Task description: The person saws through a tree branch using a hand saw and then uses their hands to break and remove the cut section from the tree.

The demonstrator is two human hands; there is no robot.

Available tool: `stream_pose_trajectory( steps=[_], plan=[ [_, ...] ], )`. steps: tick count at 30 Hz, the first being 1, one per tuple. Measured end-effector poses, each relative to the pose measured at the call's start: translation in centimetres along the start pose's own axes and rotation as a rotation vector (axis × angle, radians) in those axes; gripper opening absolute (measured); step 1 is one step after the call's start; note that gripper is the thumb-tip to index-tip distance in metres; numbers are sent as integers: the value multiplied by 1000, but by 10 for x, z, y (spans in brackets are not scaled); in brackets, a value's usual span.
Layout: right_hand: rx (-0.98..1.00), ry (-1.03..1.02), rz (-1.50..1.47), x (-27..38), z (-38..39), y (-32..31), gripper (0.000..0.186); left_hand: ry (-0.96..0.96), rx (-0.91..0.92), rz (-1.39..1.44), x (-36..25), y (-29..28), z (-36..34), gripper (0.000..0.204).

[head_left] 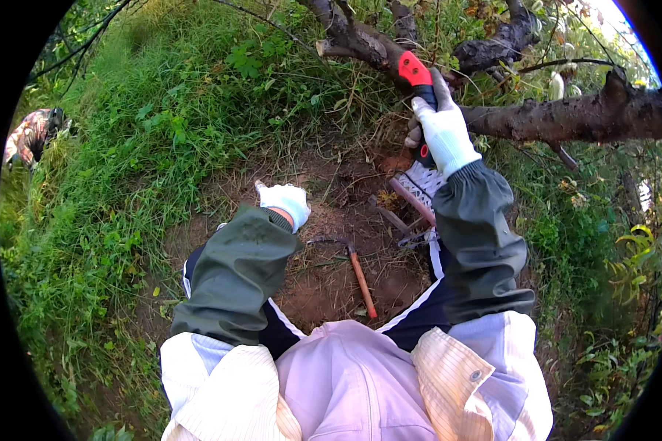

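My right hand (443, 132), in a white glove with grey fingers, is wrapped round the handle of a red-and-black hand tool (415, 70), apparently a pruning saw. Its red end lies against a thick tree branch (364, 44); no blade can be made out. Lower and to the left, my left hand (285, 203), gloved in white, is near my knee over bare soil. Its fingers look curled, with nothing visible in them. On the soil between my legs lies a tool with an orange wooden handle (362, 285) and a thin, dark, curved head.
A heavy bare branch (566, 117) reaches across the upper right. Below my right hand, beside my leg, is a shoe (413, 195), partly hidden. Tall grass (118, 184) surrounds the patch of soil (309, 290). Another person (33, 136) in patterned clothing is low in the grass at far left.
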State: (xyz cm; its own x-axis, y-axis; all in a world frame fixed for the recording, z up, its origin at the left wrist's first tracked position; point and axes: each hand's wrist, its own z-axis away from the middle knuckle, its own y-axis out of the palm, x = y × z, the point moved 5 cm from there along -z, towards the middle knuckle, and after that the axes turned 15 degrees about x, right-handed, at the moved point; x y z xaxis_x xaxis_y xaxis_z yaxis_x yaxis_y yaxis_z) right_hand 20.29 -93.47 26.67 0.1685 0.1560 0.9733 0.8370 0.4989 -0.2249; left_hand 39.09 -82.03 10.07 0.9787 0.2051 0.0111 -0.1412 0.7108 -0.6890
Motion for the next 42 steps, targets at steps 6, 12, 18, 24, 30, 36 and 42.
stream_pose_trajectory(
  steps=[6,12,18,24,30,36,42],
  plan=[
    [-122,53,27,-5,161,-13,64,41,-118,-46,7,13,29,42],
    [93,-24,21,9,38,-14,65,79,-91,-50,-12,3,17,44],
    [84,3,57,0,37,6,65,1,-25,-52,14,18,9,46],
    [-11,-13,24,8,109,-11,64,120,-273,-69,5,13,51,37],
    [1,41,161,-5,-30,7,63,96,-120,10,-1,8,18,45],
    [-4,61,-35,-6,99,-5,64,70,-98,-61,7,15,36,42],
    [23,-1,56,13,58,-7,61,197,-290,-99,-17,7,46,40]
  ],
)
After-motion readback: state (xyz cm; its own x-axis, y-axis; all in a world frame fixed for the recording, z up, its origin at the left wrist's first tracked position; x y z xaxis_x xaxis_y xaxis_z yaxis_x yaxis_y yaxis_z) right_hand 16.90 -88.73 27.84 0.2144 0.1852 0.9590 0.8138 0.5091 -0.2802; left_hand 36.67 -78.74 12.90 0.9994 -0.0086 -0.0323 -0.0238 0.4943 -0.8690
